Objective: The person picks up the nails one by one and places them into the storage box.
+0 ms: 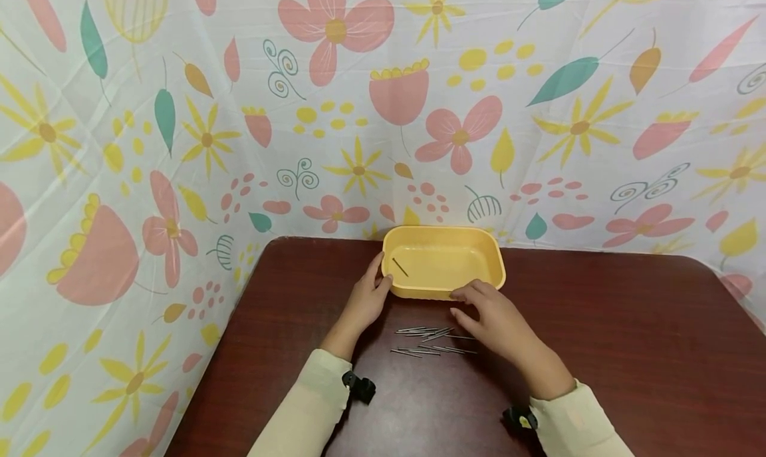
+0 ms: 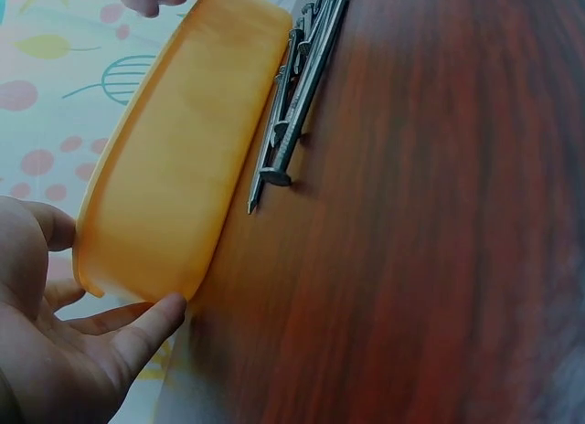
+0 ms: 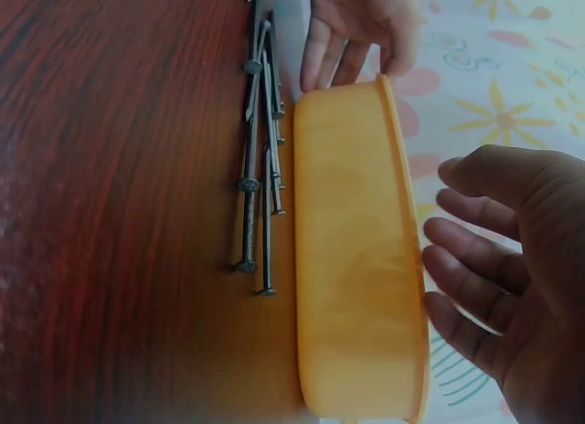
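A shallow yellow plastic tray [image 1: 443, 291] stands at the back of the table, with a single nail [image 1: 400, 267] lying in its left part. My left hand [image 1: 366, 299] holds the tray's left end, its thumb at the front corner and fingers along the side, as the left wrist view [image 2: 82, 323] also shows. Over the front rim near the right corner, my right hand [image 1: 499, 320] hovers with loosely bent fingers and nothing in them. Several steel nails [image 1: 427, 350] lie in two loose rows in front of the tray, between the forearms.
The dark red-brown wooden table [image 1: 628, 337] has rounded back corners. A white cloth with a flower print [image 1: 239, 111] hangs behind it and along its left side. Black camera mounts [image 1: 360, 386] sit at both wrists.
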Available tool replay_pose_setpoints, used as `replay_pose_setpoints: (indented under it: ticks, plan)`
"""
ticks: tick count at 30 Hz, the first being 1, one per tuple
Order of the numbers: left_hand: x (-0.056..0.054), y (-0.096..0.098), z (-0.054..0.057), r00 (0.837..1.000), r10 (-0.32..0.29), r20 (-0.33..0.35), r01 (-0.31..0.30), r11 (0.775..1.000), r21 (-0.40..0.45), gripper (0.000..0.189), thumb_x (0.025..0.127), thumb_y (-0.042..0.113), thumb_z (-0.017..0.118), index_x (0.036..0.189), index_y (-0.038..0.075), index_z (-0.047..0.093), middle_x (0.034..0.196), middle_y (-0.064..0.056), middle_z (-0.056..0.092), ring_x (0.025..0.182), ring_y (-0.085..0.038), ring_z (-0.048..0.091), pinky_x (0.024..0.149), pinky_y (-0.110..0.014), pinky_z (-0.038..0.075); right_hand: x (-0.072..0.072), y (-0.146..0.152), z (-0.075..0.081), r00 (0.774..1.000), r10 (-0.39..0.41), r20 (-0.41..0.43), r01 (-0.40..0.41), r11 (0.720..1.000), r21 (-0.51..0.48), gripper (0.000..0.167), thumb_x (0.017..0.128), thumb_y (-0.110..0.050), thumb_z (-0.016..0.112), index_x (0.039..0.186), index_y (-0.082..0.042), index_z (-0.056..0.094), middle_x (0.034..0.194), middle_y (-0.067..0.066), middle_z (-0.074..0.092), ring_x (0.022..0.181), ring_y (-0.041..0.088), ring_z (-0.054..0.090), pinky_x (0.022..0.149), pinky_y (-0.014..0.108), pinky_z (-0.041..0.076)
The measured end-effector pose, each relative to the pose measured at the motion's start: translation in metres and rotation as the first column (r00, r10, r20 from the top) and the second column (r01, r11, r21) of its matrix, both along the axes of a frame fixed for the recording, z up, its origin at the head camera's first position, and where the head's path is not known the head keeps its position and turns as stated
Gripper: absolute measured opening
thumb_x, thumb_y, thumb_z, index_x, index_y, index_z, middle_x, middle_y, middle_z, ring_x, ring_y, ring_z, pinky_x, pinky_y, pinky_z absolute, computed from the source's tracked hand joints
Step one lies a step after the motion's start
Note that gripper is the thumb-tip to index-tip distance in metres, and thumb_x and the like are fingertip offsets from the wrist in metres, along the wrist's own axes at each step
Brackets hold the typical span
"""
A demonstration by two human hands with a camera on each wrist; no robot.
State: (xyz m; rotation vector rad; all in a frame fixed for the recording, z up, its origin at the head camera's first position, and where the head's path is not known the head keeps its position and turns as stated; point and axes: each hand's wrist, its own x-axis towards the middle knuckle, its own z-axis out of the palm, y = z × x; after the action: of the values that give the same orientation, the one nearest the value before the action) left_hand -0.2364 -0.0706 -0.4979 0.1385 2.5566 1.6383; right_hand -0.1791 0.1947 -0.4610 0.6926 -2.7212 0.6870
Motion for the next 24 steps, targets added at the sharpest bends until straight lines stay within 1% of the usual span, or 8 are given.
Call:
replay_pose_setpoints:
  ticks: [4,8,11,14,19,24]
  plan:
    - [0.001,0.001,0.0,1.0,-0.002,0.002,0.002,1.0,0.004,0.06,0.107,0.039,0.047,0.162,0.035,0.023,0.161,-0.011,0.04,0.134,-0.027,0.057,0.107,-0.049,0.048,0.003,-0.001,0.001,0.999,0.026,0.028,-0.026,0.999,0.022,0.023,0.088,-0.02,0.08,0.109,-0.011,0.072,0.099,0.0,0.067,0.091,0.017,0.066,0.081,0.039,0.056]
    - [0.0,0.001,-0.001,1.0,-0.008,0.003,0.008,1.0,0.009,0.06,0.107,0.038,0.047,0.162,0.035,0.023,0.16,-0.011,0.041,0.134,-0.026,0.057,0.106,-0.049,0.048,0.007,-0.002,0.001,0.996,0.049,0.072,-0.053,0.997,0.052,0.023,0.088,-0.02,0.079,0.109,-0.012,0.071,0.098,-0.001,0.066,0.093,0.018,0.067,0.083,0.04,0.056]
    - [0.0,0.001,-0.002,1.0,-0.006,0.005,0.006,1.0,0.008,0.06,0.107,0.037,0.047,0.161,0.035,0.023,0.159,-0.012,0.042,0.133,-0.026,0.057,0.106,-0.049,0.048,0.009,-0.004,0.0,0.993,0.055,0.108,-0.064,0.995,0.08,0.023,0.088,-0.019,0.079,0.108,-0.013,0.071,0.1,-0.001,0.066,0.095,0.018,0.067,0.083,0.041,0.056]
    - [0.001,0.001,-0.001,1.0,-0.002,0.005,0.002,1.0,0.003,0.06,0.107,0.037,0.047,0.162,0.035,0.023,0.16,-0.012,0.041,0.134,-0.027,0.057,0.107,-0.05,0.048,0.011,-0.006,-0.001,0.99,0.066,0.123,-0.078,0.992,0.097,0.022,0.087,-0.018,0.08,0.106,-0.012,0.071,0.102,0.0,0.066,0.094,0.017,0.067,0.082,0.04,0.056]
    - [0.001,0.0,0.0,1.0,-0.006,0.008,0.006,1.0,0.002,0.06,0.107,0.039,0.046,0.162,0.034,0.022,0.163,-0.011,0.035,0.137,-0.029,0.054,0.109,-0.051,0.046,0.011,-0.007,-0.006,0.986,0.08,0.143,-0.096,0.989,0.109,0.021,0.085,-0.014,0.081,0.104,-0.011,0.072,0.1,0.0,0.063,0.091,0.015,0.064,0.079,0.036,0.055]
    - [0.0,-0.001,-0.001,1.0,-0.008,0.004,0.008,1.0,0.0,0.06,0.107,0.039,0.046,0.162,0.034,0.022,0.164,-0.011,0.033,0.138,-0.03,0.053,0.109,-0.051,0.046,0.01,-0.006,-0.01,0.976,0.081,0.201,-0.104,0.989,0.106,0.02,0.085,-0.013,0.081,0.103,-0.013,0.072,0.101,0.0,0.062,0.092,0.016,0.063,0.081,0.036,0.054]
